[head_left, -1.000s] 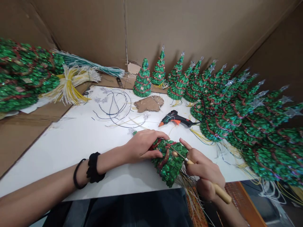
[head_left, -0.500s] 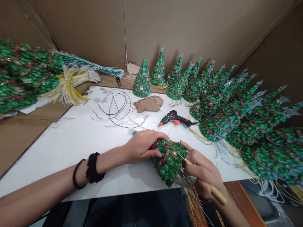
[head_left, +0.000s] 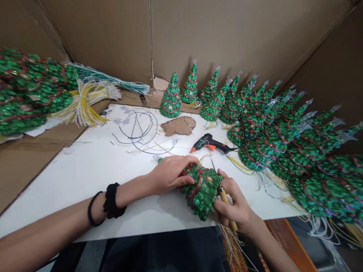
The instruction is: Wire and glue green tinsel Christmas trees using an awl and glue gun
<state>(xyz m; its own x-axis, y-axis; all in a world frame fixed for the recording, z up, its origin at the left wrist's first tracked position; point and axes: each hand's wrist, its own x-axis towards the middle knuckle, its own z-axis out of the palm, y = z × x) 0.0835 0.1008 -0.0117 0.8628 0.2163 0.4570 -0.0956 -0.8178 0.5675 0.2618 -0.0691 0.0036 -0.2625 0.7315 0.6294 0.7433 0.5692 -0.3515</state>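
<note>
A small green Christmas tree [head_left: 202,192] with a red garland lies on its side near the table's front edge, its star top pointing left. My left hand [head_left: 171,172] is wrapped over its upper part and grips it. In my right hand [head_left: 234,200] is an awl [head_left: 224,196] with a wooden handle, its thin metal shaft pointing up and away beside the tree. The awl's tip is clear of the tree's surface. Loose pale wires [head_left: 231,241] hang from the tree's base, below my right hand.
A black and orange glue gun [head_left: 211,142] lies just beyond the tree. Several finished trees [head_left: 263,132] crowd the right side. Cut wires [head_left: 138,128] and a cardboard piece [head_left: 178,125] lie farther back. Wire bundles [head_left: 85,100] and more trees [head_left: 31,87] are at left.
The awl's shaft has swung away from the tree's side and now points upward. My right hand has turned and shifted slightly left. My left hand keeps its hold on the tree.
</note>
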